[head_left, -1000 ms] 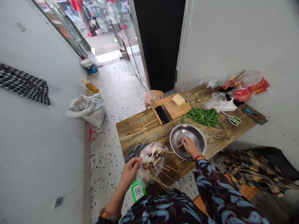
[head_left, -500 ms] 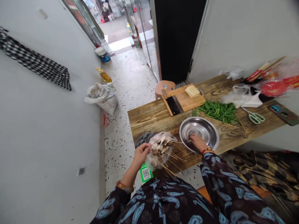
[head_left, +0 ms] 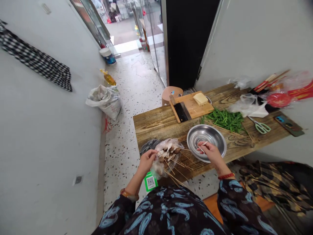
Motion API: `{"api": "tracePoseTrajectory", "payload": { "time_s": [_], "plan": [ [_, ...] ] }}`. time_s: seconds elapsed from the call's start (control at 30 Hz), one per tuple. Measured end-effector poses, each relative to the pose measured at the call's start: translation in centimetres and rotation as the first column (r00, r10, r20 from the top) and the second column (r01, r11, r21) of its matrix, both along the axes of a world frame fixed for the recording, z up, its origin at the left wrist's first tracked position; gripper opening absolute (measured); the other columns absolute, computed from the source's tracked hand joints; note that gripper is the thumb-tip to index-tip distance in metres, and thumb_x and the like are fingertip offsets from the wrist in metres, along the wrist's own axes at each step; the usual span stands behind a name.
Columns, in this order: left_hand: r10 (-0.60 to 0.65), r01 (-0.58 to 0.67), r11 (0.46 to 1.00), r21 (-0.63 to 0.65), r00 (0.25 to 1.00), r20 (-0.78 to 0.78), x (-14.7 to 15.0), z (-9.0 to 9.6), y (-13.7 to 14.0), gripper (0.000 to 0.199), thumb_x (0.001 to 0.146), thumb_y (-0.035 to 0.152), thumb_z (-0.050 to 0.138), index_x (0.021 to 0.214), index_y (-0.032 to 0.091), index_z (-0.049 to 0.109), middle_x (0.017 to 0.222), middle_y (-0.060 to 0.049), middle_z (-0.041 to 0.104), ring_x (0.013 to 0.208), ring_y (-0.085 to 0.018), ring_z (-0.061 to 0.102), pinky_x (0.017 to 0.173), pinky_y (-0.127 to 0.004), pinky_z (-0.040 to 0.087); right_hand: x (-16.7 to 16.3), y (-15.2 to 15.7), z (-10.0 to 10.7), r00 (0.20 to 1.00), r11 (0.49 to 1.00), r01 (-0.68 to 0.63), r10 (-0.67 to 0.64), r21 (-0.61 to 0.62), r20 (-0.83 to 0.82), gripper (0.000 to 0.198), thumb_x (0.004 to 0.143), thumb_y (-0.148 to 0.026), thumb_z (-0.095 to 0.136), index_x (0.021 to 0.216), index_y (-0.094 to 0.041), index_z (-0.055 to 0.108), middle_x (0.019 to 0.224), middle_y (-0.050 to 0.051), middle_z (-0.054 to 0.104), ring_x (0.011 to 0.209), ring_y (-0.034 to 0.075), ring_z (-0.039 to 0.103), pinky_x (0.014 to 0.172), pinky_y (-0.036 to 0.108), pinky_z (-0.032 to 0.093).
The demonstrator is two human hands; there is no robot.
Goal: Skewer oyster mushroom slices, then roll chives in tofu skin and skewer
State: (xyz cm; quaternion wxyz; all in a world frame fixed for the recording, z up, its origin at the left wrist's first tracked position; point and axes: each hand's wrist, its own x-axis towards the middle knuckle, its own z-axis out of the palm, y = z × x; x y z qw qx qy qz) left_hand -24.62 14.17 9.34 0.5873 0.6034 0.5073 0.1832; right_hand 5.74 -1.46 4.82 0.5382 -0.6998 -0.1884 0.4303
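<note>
My left hand (head_left: 148,159) is closed in a pinch at the edge of a clear plastic bag (head_left: 168,142); what lies between its fingertips is too small to make out. On the bag rest skewered whitish-brown pieces (head_left: 168,152), looking like mushroom slices, with thin wooden skewers (head_left: 175,179) sticking out toward me. Over the steel bowl (head_left: 222,143) hovers my right hand (head_left: 210,153), its fingers pinched on small white strips (head_left: 203,145). The bowl's inside looks bare metal around the hand.
Behind the bowl lie a cutting board (head_left: 195,109), a cleaver (head_left: 181,112), a pale block of thin sheets (head_left: 200,98) and cut green stalks (head_left: 226,120). Scissors (head_left: 262,126), a phone (head_left: 288,124) and plastic bags (head_left: 246,105) occupy the right end. Dark cloth (head_left: 149,146) lies near the left edge.
My right hand has risen from the bottom of the bowl and now shows white strips in its fingers. My left hand stays at the bag. The view has shifted slightly.
</note>
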Motion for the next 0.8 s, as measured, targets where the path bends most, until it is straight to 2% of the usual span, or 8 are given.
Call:
{"api": "tracePoseTrajectory", "payload": {
  "time_s": [0.2, 0.37, 0.43, 0.53, 0.63, 0.73, 0.8],
  "plan": [
    [0.025, -0.024, 1.000, 0.011, 0.999, -0.023, -0.1, 0.0, 0.1, 0.021, 0.068, 0.028, 0.055, 0.079, 0.015, 0.067, 0.084, -0.004, 0.069, 0.062, -0.013, 0.055, 0.063, -0.025, 0.046, -1.9, -0.9, 2.5, 0.990, 0.994, 0.099, -0.094, 0.039, -0.110, 0.039, 0.068, -0.051, 0.073, 0.090, -0.019, 0.067, 0.087, 0.004, 0.070, 0.074, 0.016, 0.066, 0.065, 0.027, 0.052],
    [-0.004, 0.005, 1.000, 0.024, 1.000, -0.027, -0.2, -0.3, 0.7, 0.024, 0.068, 0.038, 0.060, 0.077, 0.016, 0.068, 0.083, -0.004, 0.069, 0.068, -0.016, 0.057, 0.066, -0.026, 0.047, -1.9, -1.3, 4.3, 0.975, 0.980, 0.187, -0.176, 0.075, -0.136, 0.045, 0.076, -0.062, 0.059, 0.084, -0.019, 0.068, 0.090, 0.006, 0.071, 0.076, 0.017, 0.067, 0.065, 0.027, 0.052],
    [-0.016, 0.016, 1.000, 0.013, 0.999, -0.032, -0.1, -0.3, 1.0, 0.026, 0.068, 0.041, 0.061, 0.075, 0.017, 0.067, 0.085, -0.005, 0.069, 0.071, -0.017, 0.058, 0.066, -0.026, 0.047, -1.9, -1.5, 4.5, 0.973, 0.978, 0.197, -0.186, 0.071, -0.135, 0.046, 0.077, -0.062, 0.058, 0.082, -0.018, 0.068, 0.085, 0.006, 0.071, 0.072, 0.017, 0.067, 0.060, 0.026, 0.051],
    [-0.016, 0.016, 1.000, -0.002, 0.999, -0.034, 0.1, -0.1, 1.1, 0.028, 0.067, 0.044, 0.063, 0.073, 0.017, 0.066, 0.086, -0.005, 0.069, 0.074, -0.018, 0.060, 0.068, -0.027, 0.048, -1.7, -2.1, 4.0, 0.972, 0.976, 0.214, -0.208, 0.038, -0.113, 0.047, 0.075, -0.061, 0.060, 0.084, -0.016, 0.070, 0.073, 0.005, 0.070, 0.061, 0.016, 0.064, 0.049, 0.023, 0.045],
    [-0.017, 0.017, 1.000, -0.013, 0.999, -0.029, 0.2, 0.1, 1.2, 0.031, 0.066, 0.046, 0.064, 0.075, 0.017, 0.067, 0.087, -0.006, 0.069, 0.076, -0.019, 0.060, 0.070, -0.028, 0.049, -0.6, -3.5, 2.8, 0.960, 0.960, 0.279, -0.278, 0.010, -0.040, 0.049, 0.074, -0.059, 0.060, 0.098, -0.017, 0.068, 0.069, 0.002, 0.068, 0.055, 0.014, 0.060, 0.044, 0.021, 0.040],
    [-0.026, 0.026, 1.000, -0.003, 0.998, -0.051, 0.3, 0.2, 1.1, 0.030, 0.067, 0.043, 0.062, 0.079, 0.016, 0.068, 0.086, -0.006, 0.069, 0.072, -0.017, 0.059, 0.068, -0.028, 0.048, 1.2, -4.5, 1.7, 0.934, 0.936, 0.352, -0.351, 0.004, 0.073, 0.052, 0.078, -0.056, 0.055, 0.112, -0.018, 0.063, 0.078, 0.003, 0.069, 0.057, 0.014, 0.060, 0.047, 0.022, 0.042],
    [-0.032, 0.032, 0.999, 0.004, 0.997, -0.066, 0.5, 0.2, 1.1, 0.027, 0.068, 0.040, 0.061, 0.079, 0.016, 0.068, 0.083, -0.005, 0.069, 0.069, -0.016, 0.057, 0.066, -0.027, 0.047, 2.4, -4.6, 0.9, 0.926, 0.937, 0.350, -0.347, 0.007, 0.149, 0.051, 0.079, -0.053, 0.054, 0.116, -0.018, 0.062, 0.089, 0.006, 0.071, 0.066, 0.016, 0.063, 0.055, 0.025, 0.047]
  ]
}}
